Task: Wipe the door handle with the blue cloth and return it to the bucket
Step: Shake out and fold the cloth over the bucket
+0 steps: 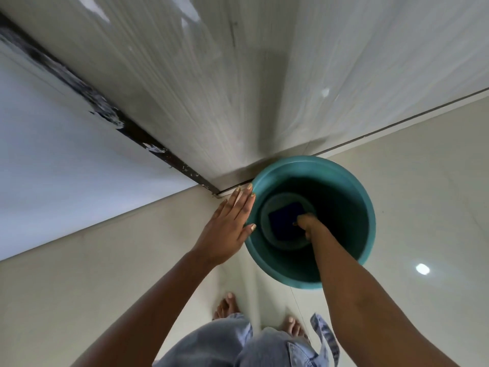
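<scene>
The right hand point(307, 225) is reached deep into the bucket point(367, 202), its fingers curled down onto the cloth point(287, 221); whether the cloth is gripped or only touched cannot be told, as the fingertips are hidden in the dim interior. The cloth, dark blue and roughly square, is seen lying flat at the bucket's bottom, at about 9 o'clock from the right hand. The left hand point(227, 229) is held flat and released, nothing grasped, its palm and fingertips laid against the outside of the bucket's rim at the 9 o'clock side. The teal bucket is stood on the floor point(423, 181), pale and glossy, close against the foot of the door point(211, 88), which rises at 12 o'clock. A dark frame strip point(105, 112) is seen running along the door's edge toward 10 o'clock, with a white wall point(53, 154) beyond it. At 6 o'clock, bare feet point(227, 305) and light denim trousers point(225, 345) are visible.
</scene>
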